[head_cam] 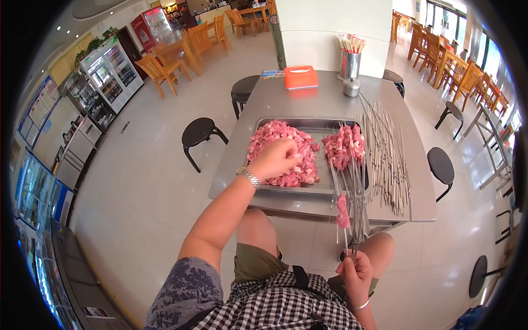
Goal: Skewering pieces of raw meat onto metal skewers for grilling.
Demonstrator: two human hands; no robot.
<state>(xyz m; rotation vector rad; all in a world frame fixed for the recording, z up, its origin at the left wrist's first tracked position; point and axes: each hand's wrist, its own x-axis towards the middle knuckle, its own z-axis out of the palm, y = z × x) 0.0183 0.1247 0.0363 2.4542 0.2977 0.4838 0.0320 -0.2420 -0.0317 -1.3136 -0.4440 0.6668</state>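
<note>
My left hand [277,159], a metal watch on its wrist, is over a large heap of cut raw meat [276,134] in the left part of a steel tray [295,189]. Its fingers are curled, and blur hides whether a piece is between them. Below the table's front edge, my right hand [358,270] grips the lower ends of several flat metal skewers [358,222]. One piece of raw meat [342,212] is threaded on one of them. Skewers loaded with meat [345,146] are stacked in the tray's right part, their bare ends jutting toward me.
Many loose metal skewers [383,156] lie on the steel table [330,107] right of the tray. Farther back are an orange tissue box [301,78], a metal canister of wrapped sticks [350,64] and a small metal pot [351,88]. Black stools [200,132] surround the table.
</note>
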